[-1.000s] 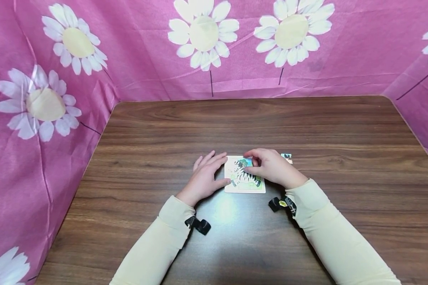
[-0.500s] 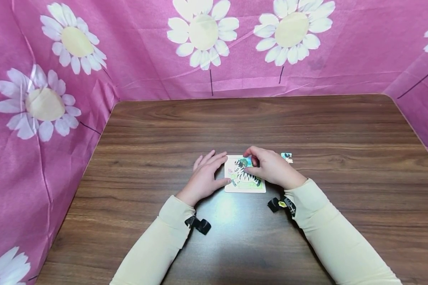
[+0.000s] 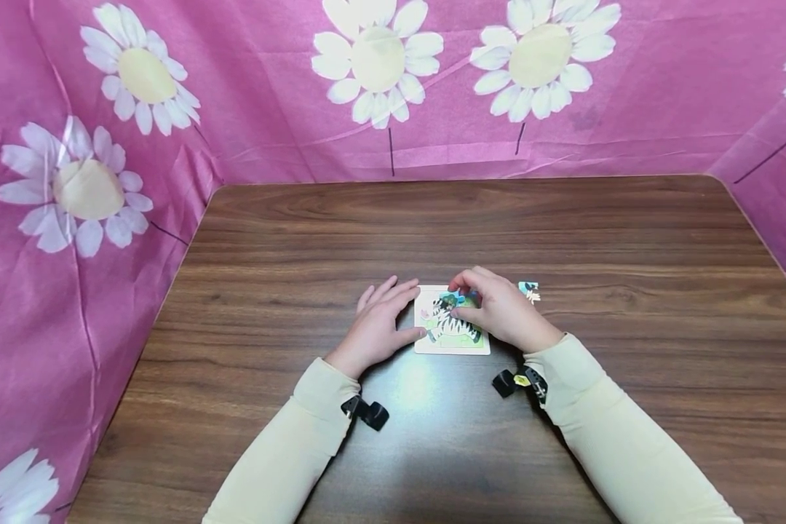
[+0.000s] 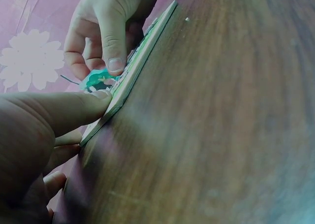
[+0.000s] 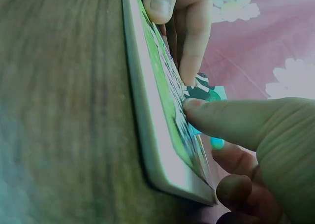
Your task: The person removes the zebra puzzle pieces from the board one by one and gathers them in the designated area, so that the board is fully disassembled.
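A zebra jigsaw puzzle in a pale square board (image 3: 421, 348) lies flat on the table. My left hand (image 3: 377, 329) rests at the board's left side, fingers straight along the edge and thumb on its near left part. With thumb and curled fingers, my right hand (image 3: 501, 309) pinches a puzzle piece (image 3: 454, 298) over the board's upper part. That puzzle piece (image 4: 97, 78), turquoise and green with black-and-white stripes, stands tilted up from the picture in both wrist views. Fingers partly cover the upper right of the puzzle.
Another puzzle piece (image 3: 529, 291), blue with black and white, lies on the brown wooden table (image 3: 340, 233) just beyond the right hand. A pink daisy-print cloth (image 3: 255, 87) hangs behind and beside the table. Each wrist wears a black strapped camera (image 3: 375, 415).
My right hand has shifted slightly, and the piece between its fingers now shows raised and tilted above the board. My left hand stays in place; the head view has moved a little.
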Demonstrator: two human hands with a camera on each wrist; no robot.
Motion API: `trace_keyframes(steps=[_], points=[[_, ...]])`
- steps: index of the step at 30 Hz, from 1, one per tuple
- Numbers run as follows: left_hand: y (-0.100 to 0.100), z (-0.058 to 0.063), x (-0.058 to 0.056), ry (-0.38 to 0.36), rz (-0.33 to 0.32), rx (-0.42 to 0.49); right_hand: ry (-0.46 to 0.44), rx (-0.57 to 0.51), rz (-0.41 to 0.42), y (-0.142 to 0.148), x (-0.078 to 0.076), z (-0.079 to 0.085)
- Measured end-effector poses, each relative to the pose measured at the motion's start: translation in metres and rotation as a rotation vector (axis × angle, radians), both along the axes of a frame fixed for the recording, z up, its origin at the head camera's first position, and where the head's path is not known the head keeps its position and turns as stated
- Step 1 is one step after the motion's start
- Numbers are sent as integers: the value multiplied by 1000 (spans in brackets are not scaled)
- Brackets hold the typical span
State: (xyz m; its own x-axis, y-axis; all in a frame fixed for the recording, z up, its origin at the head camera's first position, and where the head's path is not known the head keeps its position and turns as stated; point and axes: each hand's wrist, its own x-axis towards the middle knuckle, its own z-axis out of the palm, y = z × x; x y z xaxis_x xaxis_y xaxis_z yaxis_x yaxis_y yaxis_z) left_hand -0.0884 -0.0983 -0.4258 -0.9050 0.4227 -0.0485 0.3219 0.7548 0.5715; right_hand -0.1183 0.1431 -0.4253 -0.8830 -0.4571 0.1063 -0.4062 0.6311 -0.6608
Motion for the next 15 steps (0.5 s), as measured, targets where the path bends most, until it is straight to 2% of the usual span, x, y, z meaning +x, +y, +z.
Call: trace_keyframes(steps=[8, 15], points=[[0, 0, 0, 7, 1, -3, 31, 29, 47, 3, 1, -1], [0, 0, 0, 2, 2, 4, 47, 70, 55, 2, 0, -1]])
